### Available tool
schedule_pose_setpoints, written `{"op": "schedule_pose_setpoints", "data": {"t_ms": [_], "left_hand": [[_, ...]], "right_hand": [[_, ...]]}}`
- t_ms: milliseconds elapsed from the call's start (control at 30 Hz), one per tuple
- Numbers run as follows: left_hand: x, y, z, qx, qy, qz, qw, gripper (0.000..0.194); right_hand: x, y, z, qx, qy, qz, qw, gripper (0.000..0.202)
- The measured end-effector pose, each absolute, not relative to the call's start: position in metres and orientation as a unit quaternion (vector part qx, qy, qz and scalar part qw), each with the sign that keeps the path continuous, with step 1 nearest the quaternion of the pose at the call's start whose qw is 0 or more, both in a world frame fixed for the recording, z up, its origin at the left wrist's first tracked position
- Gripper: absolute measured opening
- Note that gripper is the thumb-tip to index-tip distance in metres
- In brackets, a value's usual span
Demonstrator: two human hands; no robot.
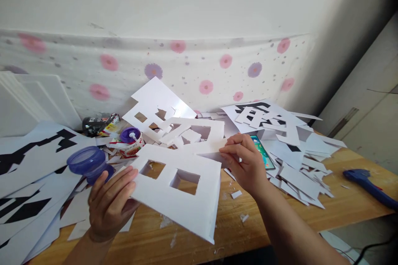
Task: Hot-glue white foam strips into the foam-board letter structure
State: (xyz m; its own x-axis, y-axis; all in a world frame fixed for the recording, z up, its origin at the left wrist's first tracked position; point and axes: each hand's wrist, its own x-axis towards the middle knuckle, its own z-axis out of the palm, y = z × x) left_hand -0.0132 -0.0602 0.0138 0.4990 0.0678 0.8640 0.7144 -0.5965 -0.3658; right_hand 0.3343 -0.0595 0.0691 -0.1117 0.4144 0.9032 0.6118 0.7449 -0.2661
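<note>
A white foam board model wall (186,161) with two square window cutouts is held up over the table, tilted. My left hand (113,201) grips its left edge, fingers on top and the thumb side partly hidden. With its fingertips my right hand (245,161) pinches a narrow white foam board strip (213,146) at the wall's upper right edge. Whether the strip touches the wall along its whole length, I cannot tell. Just behind lies another white cutout frame (217,130). A translucent purple cup-like container (85,160) stands beside my left hand.
A blue glue gun (370,184) lies at the right table edge. A lit phone (263,153) is behind my right hand. White offcuts (298,178) pile up at right, printed sheets (27,174) at left. A paper tub (130,147) stands behind. The wooden table (242,227) bears small scraps.
</note>
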Motion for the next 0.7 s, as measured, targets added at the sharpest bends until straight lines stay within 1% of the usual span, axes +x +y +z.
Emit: {"op": "schedule_pose_setpoints", "data": {"t_ms": [233, 333, 400, 600, 700], "left_hand": [[-0.013, -0.061, 0.014, -0.792, -0.251, -0.44, 0.341, 0.02], [-0.013, -0.061, 0.013, -0.789, -0.251, -0.439, 0.349, 0.02], [-0.014, -0.061, 0.013, -0.787, -0.253, -0.436, 0.356, 0.02], [-0.015, -0.061, 0.011, -0.776, -0.26, -0.44, 0.369, 0.02], [-0.016, -0.063, 0.01, -0.775, -0.269, -0.431, 0.377, 0.022]], "right_hand": [[0.338, -0.06, 0.064, -0.329, -0.689, 0.081, 0.641, 0.007], [0.344, -0.061, 0.065, -0.306, -0.67, 0.125, 0.665, 0.007], [0.349, -0.064, 0.066, -0.294, -0.684, 0.117, 0.657, 0.008], [0.362, -0.075, 0.067, -0.301, -0.745, 0.045, 0.593, 0.013], [0.362, -0.078, 0.064, -0.312, -0.774, 0.001, 0.551, 0.023]]}}
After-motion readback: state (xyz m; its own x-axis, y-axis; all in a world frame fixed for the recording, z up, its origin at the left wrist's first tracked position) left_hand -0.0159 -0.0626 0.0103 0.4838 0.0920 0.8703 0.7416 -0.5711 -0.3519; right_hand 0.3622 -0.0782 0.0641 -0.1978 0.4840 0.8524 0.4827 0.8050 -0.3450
